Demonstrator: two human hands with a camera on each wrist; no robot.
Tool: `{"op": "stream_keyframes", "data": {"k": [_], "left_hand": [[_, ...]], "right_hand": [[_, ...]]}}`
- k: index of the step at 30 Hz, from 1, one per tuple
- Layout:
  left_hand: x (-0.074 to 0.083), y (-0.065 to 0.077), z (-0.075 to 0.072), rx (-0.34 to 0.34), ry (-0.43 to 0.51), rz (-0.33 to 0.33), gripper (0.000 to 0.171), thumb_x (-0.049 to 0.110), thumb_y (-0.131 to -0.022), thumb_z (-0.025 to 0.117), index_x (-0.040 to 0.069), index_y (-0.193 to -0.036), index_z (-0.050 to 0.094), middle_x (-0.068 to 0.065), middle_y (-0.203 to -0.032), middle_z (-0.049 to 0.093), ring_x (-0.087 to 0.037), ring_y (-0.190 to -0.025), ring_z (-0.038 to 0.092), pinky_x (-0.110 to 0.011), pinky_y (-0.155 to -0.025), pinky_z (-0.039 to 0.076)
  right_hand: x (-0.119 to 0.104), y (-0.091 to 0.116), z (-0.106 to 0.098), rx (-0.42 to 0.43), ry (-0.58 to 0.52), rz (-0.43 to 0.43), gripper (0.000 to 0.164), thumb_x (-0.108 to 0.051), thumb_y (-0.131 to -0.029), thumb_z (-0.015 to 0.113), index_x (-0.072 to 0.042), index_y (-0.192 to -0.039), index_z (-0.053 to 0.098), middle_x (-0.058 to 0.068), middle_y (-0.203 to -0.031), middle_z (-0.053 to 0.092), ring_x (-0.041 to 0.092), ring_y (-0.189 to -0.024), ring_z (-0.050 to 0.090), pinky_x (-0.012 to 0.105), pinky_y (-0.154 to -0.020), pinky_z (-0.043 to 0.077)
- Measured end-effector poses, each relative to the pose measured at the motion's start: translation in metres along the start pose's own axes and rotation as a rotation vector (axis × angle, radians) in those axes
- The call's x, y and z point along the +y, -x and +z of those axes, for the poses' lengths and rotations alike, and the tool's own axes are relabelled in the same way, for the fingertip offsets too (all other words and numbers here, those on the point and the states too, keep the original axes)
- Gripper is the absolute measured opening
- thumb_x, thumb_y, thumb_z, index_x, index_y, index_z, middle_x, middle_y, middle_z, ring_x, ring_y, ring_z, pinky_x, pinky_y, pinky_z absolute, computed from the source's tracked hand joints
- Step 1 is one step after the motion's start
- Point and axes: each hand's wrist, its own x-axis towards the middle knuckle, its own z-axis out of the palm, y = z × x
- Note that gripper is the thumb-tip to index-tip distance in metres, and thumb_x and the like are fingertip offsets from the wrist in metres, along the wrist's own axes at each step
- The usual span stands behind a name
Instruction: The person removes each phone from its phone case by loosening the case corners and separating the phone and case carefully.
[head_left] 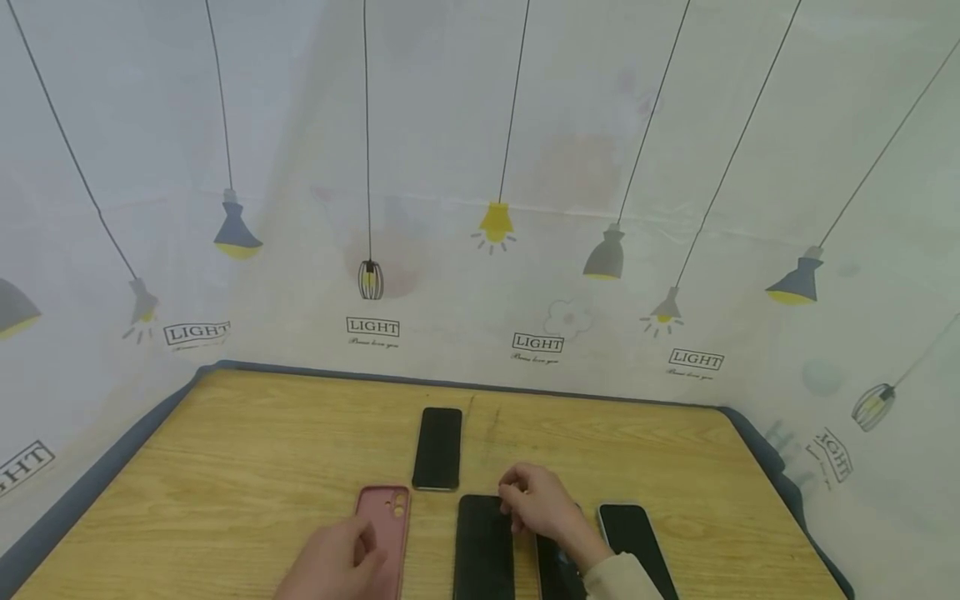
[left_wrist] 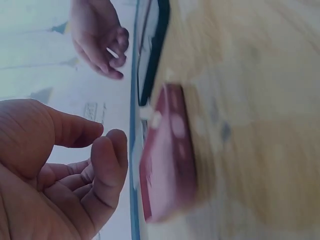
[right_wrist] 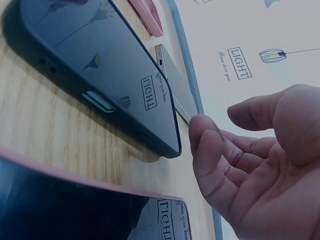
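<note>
My left hand (head_left: 333, 560) hovers at the lower left side of a pink phone case (head_left: 390, 542), overlapping it in the head view. Its thumb and fingers are loosely bent, with a gap between them and nothing held, as the left wrist view shows. The case (left_wrist: 172, 160) lies with its hollow side up, camera cutouts at the far end. Over the upper right corner of a phone in a dark case (head_left: 483, 550) is my right hand (head_left: 542, 502). The right wrist view shows its fingers (right_wrist: 207, 155) loosely curled, holding nothing, beside that phone's end.
Farther back on the wooden table (head_left: 285, 433) lies a dark-screened phone (head_left: 437, 448). Partly hidden under my right forearm is a pink-edged phone (right_wrist: 75, 205). Another phone with a light edge (head_left: 637, 542) lies to its right. A lamp-patterned curtain (head_left: 450, 167) surrounds the table.
</note>
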Motion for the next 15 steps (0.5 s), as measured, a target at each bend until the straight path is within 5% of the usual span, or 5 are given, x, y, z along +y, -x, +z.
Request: {"op": "stream_keyframes", "data": {"k": [5,9,15], "left_hand": [[0.005,-0.007,0.013,-0.032,0.051,0.104,0.016,0.016,-0.095,0.070,0.011,-0.084,0.060,0.003,-0.067,0.058,-0.010,-0.056,0.052,-0.027,-0.051,0.044],[-0.004,-0.022,0.030,-0.072,0.092,0.119,0.020,0.028,-0.097,0.073,0.011,-0.092,0.063,0.005,-0.074,0.061,-0.008,-0.064,0.057,-0.028,-0.057,0.049],[0.014,-0.031,0.048,-0.127,0.037,0.017,0.030,0.035,-0.095,0.075,0.007,-0.099,0.066,0.001,-0.077,0.065,-0.013,-0.068,0.061,-0.035,-0.062,0.052]], "right_hand": [[0.001,0.004,-0.003,0.007,-0.011,-0.002,0.020,-0.011,-0.103,0.057,0.005,-0.112,0.065,0.007,-0.080,0.068,0.015,-0.058,0.062,0.033,-0.052,0.055],[0.002,0.007,-0.008,0.027,-0.001,-0.002,0.022,-0.012,-0.103,0.057,0.005,-0.114,0.066,0.008,-0.082,0.069,0.016,-0.059,0.063,0.034,-0.053,0.056],[0.003,0.011,-0.014,0.050,-0.002,-0.003,0.022,-0.011,-0.103,0.056,0.005,-0.115,0.066,0.009,-0.083,0.069,0.016,-0.057,0.062,0.032,-0.050,0.054]]}}
